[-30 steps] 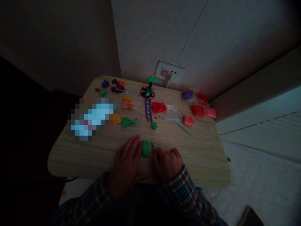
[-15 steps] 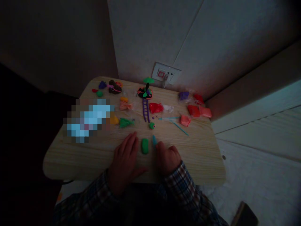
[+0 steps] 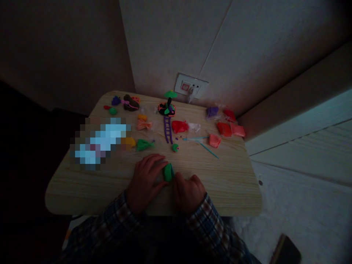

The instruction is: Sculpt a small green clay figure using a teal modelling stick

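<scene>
A green block of modelling clay (image 3: 167, 172) lies near the front middle of the wooden table. My left hand (image 3: 146, 179) curves around its left side, fingertips at the far end and thumb at the near end, steadying it. In my right hand (image 3: 189, 192), closed in a fist, is a blue clay knife (image 3: 172, 170); only its blade shows, pressed against the right edge of the block. Just beyond sits a small green clay ball with an eye-like spot (image 3: 175, 147). A purple clay ladder (image 3: 168, 130) leads back to a black clay piece (image 3: 167, 109) topped by green leaves.
Red clay (image 3: 179, 126), green clay (image 3: 144, 144) and orange clay (image 3: 144, 124) lie in wrappers. Thin blue sticks (image 3: 208, 150) rest right of centre, near several clay packs (image 3: 224, 129). A blurred-out bright object (image 3: 103, 141) lies left. A wall socket (image 3: 191, 87) holds a plug.
My right hand has moved left, bringing the knife blade onto the green block. My left hand has shifted its fingers and thumb in around the block. The view has shifted slightly.
</scene>
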Demonstrator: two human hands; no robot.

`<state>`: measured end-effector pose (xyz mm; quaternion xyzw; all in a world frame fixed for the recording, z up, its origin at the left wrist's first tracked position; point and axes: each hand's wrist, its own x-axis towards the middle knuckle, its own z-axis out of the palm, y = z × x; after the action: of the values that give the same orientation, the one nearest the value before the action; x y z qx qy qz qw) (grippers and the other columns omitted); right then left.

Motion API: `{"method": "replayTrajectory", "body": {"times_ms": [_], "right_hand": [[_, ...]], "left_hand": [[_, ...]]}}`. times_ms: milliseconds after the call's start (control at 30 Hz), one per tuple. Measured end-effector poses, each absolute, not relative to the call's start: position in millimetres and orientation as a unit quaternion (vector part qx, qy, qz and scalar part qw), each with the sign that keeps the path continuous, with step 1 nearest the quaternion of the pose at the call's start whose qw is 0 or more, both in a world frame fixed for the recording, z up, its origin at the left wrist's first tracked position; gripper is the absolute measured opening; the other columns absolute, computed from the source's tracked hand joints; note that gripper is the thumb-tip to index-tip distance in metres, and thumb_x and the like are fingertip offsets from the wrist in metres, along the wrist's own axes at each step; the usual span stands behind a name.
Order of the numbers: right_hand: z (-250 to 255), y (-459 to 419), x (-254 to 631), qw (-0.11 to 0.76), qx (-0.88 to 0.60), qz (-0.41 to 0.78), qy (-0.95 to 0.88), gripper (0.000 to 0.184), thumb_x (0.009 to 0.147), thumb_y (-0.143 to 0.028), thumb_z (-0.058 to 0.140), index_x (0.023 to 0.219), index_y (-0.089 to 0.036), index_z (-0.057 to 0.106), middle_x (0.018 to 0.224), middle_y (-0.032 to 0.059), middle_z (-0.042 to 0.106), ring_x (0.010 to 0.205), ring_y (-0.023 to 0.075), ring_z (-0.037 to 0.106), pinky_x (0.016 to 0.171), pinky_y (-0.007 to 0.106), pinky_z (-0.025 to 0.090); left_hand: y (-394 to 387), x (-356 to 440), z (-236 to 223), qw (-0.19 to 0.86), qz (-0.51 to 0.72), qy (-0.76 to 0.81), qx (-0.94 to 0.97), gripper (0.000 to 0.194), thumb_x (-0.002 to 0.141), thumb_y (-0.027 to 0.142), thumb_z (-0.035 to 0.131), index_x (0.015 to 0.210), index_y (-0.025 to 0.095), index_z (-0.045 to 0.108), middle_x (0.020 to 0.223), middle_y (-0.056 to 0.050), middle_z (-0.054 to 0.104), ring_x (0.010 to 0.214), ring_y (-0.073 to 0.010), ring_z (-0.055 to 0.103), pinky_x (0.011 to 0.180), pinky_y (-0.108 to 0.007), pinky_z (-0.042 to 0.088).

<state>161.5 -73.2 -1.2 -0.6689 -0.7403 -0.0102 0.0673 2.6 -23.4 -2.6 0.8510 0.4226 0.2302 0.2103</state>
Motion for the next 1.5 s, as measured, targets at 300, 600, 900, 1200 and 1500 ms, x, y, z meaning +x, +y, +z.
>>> {"method": "replayTrajectory", "body": {"times_ms": [300,600,900,1200,1500], "right_hand": [[0.3,-62.1,185.0,0.038,-0.712,-0.023,-0.701,0.023,0.089,-0.025,0.042,0.072,-0.021,0.058,0.043,-0.0005,0.060,0.038,0.0136,0.049,0.063,0.030,0.028],[4.6,-64.8,238.8,0.095,-0.780,-0.044,-0.617,0.026,0.089,-0.040,0.044,0.076,-0.020,0.055,0.068,0.0005,0.068,0.061,0.0164,0.060,0.070,0.032,0.026],[-8.0,-12.4,218.4,0.278,-0.614,0.156,-0.722,0.037,0.080,-0.033,0.057,0.113,-0.017,0.054,0.101,0.0113,0.060,0.091,0.0232,0.057,0.075,0.035,0.045],[0.9,8.3,203.9,0.375,-0.585,0.286,-0.660,0.021,0.081,-0.037,0.057,0.090,-0.018,0.061,0.084,0.0039,0.055,0.070,0.0150,0.051,0.065,0.029,0.043],[9.3,2.9,198.4,0.399,-0.488,0.428,-0.647,0.032,0.079,-0.049,0.057,0.086,-0.018,0.060,0.084,0.0041,0.053,0.076,0.0163,0.053,0.068,0.030,0.044]], "left_hand": [[-20.7,1.1,-1.9,0.248,0.250,0.428,0.832,0.045,0.077,0.025,0.063,0.121,0.021,0.053,0.120,-0.009,0.057,0.114,-0.0276,0.048,0.098,-0.047,0.037],[-22.4,2.3,7.9,0.502,0.322,0.447,0.667,0.046,0.077,0.016,0.057,0.122,0.021,0.050,0.120,-0.008,0.059,0.103,-0.0205,0.059,0.093,-0.037,0.047],[-17.1,1.9,11.3,0.649,0.366,0.433,0.507,0.050,0.068,0.020,0.068,0.116,0.020,0.051,0.113,-0.007,0.059,0.095,-0.0183,0.061,0.083,-0.031,0.052],[-15.8,2.4,10.7,0.670,0.348,0.438,0.488,0.051,0.067,0.022,0.070,0.115,0.020,0.053,0.106,-0.007,0.061,0.091,-0.0189,0.063,0.083,-0.036,0.052],[-16.8,3.6,13.9,0.687,0.324,0.428,0.490,0.046,0.067,0.019,0.069,0.111,0.018,0.054,0.110,-0.009,0.063,0.095,-0.0206,0.063,0.084,-0.036,0.052]]}}
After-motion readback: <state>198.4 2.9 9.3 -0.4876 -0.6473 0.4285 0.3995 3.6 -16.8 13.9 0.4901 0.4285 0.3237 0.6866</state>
